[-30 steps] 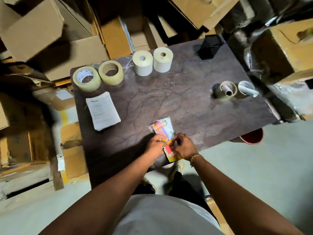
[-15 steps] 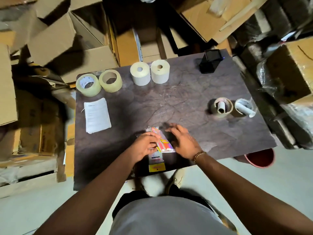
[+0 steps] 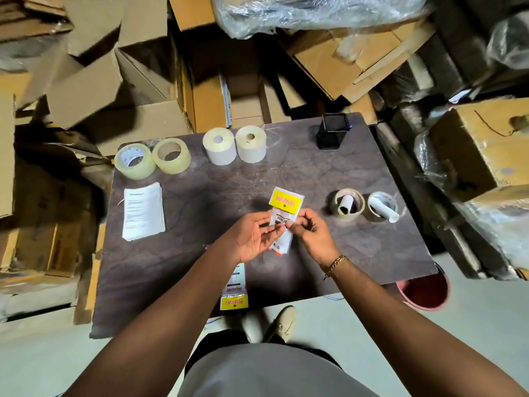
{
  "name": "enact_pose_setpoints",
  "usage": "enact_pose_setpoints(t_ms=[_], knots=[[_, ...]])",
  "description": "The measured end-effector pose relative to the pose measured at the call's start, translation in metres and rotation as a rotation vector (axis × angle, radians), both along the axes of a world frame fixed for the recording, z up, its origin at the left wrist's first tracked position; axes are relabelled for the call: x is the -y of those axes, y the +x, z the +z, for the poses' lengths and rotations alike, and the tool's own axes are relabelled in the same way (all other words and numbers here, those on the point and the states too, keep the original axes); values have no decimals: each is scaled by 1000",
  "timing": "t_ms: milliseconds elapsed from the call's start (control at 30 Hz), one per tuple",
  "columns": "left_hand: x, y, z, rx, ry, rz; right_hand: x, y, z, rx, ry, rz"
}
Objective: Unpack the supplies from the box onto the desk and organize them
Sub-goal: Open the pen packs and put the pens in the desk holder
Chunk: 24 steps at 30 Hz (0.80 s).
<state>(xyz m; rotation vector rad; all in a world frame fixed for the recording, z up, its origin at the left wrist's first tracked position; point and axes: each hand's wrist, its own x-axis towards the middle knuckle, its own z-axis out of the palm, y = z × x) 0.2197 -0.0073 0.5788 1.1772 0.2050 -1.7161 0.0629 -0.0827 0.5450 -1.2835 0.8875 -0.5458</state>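
Both hands hold a small plastic packet with a yellow header card (image 3: 286, 206) above the middle of the dark desk (image 3: 200, 259). My left hand (image 3: 252, 236) pinches its left edge and my right hand (image 3: 307, 233) pinches its right edge. A second packet of the same kind (image 3: 235, 290) lies flat at the desk's near edge, partly under my left forearm. Along the back stand two clear tape rolls (image 3: 134, 161) (image 3: 171, 155) and two cream paper rolls (image 3: 219, 146) (image 3: 251, 144). A stack of white sheets (image 3: 143, 214) lies at the left.
A black mesh pen holder (image 3: 333, 131) stands at the back right. Two tape rolls with white tubes inside (image 3: 349, 208) (image 3: 382, 207) sit at the right. Cardboard boxes (image 3: 217, 101) crowd the floor behind and beside the desk. A red bucket (image 3: 426, 293) stands below the right corner.
One packet has been lifted off the desk and turned so its yellow header points away from me. The other packet stays at the near edge. The view has shifted.
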Motion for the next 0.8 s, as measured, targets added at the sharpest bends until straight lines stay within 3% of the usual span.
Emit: enact_pose_setpoints(t_ms=[167, 300, 533, 667, 800], knots=[[19, -8, 0, 405, 142, -257, 6, 12, 7, -49, 215, -168], [23, 0, 6, 552, 200, -351, 9, 19, 14, -79, 374, -215], [16, 2, -7, 424, -119, -64, 12, 36, 27, -52, 447, -209], [23, 1, -4, 411, -177, -62, 14, 46, 36, -66, 410, -284], [35, 15, 5, 392, -163, -8, 10, 39, 54, -13, 494, -29]])
